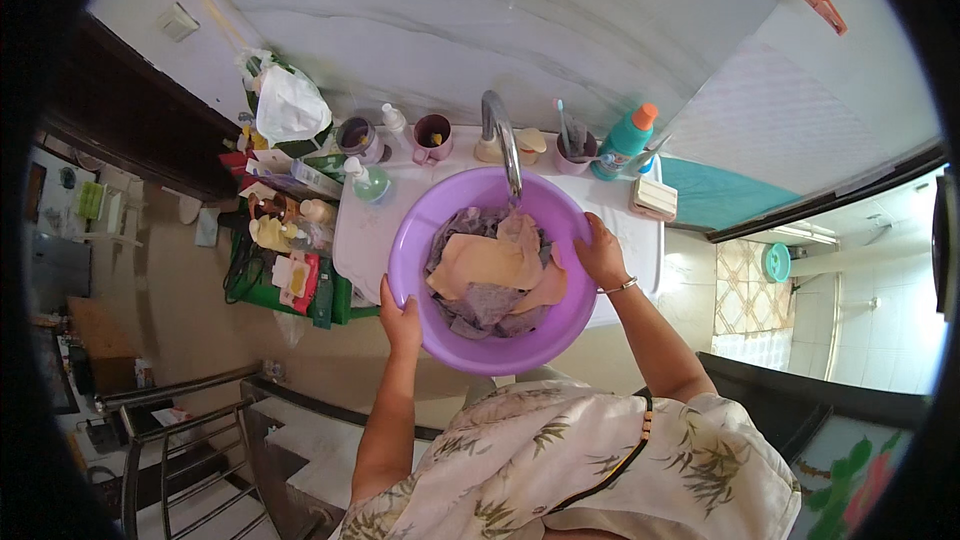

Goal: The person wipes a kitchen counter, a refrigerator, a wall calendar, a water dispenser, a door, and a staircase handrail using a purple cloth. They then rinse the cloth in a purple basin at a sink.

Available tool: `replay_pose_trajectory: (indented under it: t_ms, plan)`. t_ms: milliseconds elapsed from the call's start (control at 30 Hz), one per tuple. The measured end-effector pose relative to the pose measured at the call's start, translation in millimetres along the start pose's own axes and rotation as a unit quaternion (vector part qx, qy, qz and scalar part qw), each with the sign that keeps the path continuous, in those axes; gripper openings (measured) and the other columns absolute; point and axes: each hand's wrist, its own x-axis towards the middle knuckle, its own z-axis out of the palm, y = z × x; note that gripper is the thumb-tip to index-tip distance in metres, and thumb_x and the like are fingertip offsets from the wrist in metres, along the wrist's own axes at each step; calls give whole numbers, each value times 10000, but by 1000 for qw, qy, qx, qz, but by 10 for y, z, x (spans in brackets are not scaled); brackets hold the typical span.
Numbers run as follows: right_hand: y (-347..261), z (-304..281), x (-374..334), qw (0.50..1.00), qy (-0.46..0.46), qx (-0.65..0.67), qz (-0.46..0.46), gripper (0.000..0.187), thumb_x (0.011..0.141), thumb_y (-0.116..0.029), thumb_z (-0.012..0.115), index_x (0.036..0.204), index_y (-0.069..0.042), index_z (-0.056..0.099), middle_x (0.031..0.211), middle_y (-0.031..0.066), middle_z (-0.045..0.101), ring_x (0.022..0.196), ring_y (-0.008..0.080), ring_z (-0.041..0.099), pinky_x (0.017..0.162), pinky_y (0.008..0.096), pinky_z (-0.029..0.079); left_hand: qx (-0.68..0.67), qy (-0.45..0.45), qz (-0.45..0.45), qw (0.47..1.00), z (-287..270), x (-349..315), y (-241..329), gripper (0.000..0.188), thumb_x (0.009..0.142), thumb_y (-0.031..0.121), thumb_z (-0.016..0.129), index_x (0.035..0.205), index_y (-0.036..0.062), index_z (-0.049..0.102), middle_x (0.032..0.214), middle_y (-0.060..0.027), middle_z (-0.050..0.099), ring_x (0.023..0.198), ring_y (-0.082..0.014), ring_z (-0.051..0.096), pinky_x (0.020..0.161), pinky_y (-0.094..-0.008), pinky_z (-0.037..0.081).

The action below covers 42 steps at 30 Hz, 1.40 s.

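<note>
On my far left, a green crate [262, 298] packed with bottles and boxes stands on the floor beside the white bench [357, 238], and a white bag [292, 105] hangs above it. Along the bench's back edge comes a dark cup [357, 137], with a pump dispenser of green liquid [367, 184] in front. My left hand [399, 320] grips the near left rim of the purple basin [556, 198], thumb on top; I can't tell how its fingers curl beneath. Behind the basin stands a maroon mug [433, 135]. The basin sits in front of me, partly over the bench, with peach cloth [480, 265] bunched over greyish-purple cloth [492, 305] inside, and the curved faucet [513, 165] reaches over its far rim. Past a toothbrush cup [572, 155], my right hand [602, 255] holds the basin's right rim, a bracelet [620, 287] at the wrist. Further right are a teal bottle [622, 145] with an orange cap and a beige block [654, 196] near the bench's edge.
</note>
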Motion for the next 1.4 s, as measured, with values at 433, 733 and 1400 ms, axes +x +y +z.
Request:
replay_pose_trajectory:
  t_ms: [433, 733, 1400]
  plan:
    - [82, 154, -409, 992, 126, -23, -4, 509, 774, -137, 607, 1249, -4, 483, 1182, 244, 563, 1085, 417, 538, 941, 424, 446, 18, -53, 33, 998, -17, 136, -127, 638, 777, 11, 591, 1368, -33, 353, 1318, -255, 481, 1208, -363, 491, 1016, -381, 378]
    - [-606, 770, -295, 997, 9, 52, 50, 669, 720, -276, 686, 1275, 18, 454, 1244, 252, 514, 1178, 424, 466, 1023, 430, 371, 27, -44, 59, 997, -32, 173, -250, 647, 768, 25, 594, 1364, -41, 350, 1320, -260, 475, 1214, -374, 482, 1024, -387, 370]
    - [-1121, 444, -684, 964, -103, -34, -242, 291, 727, -86, 606, 1011, -79, 670, 948, 180, 657, 882, 343, 634, 765, 416, 499, -61, -59, 52, 995, -24, 67, -305, 627, 800, 11, 558, 1370, -78, 315, 1350, -278, 429, 1267, -386, 415, 1071, -388, 305]
